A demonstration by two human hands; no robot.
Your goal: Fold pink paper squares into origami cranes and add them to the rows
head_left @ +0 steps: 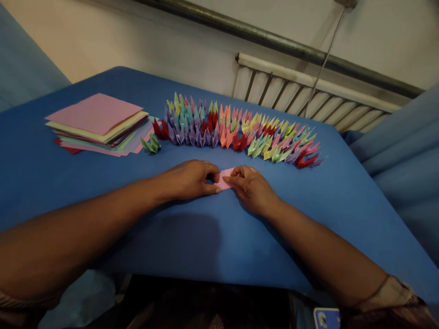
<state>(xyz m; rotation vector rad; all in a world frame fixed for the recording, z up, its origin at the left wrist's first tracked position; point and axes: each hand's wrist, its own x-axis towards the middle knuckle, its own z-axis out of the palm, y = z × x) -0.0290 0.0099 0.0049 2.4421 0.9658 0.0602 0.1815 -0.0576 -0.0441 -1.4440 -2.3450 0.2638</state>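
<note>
A small folded piece of pink paper [224,178] lies between my hands, low over the blue table [192,237]. My left hand [195,179] pinches its left edge between thumb and fingers. From the other side, my right hand [252,188] grips the right end, its fingertips covering part of the paper. Beyond them, several rows of folded paper cranes [202,128] in many colours stand close together. One green paper crane [151,144] sits at the left end of the rows, a little apart.
A stack of coloured paper sheets [99,116] rests at the back left, its lower sheets uneven. Behind the table are a radiator [308,84] and a long pipe [260,36] on the wall. A blue curtain [404,169] hangs along the right side.
</note>
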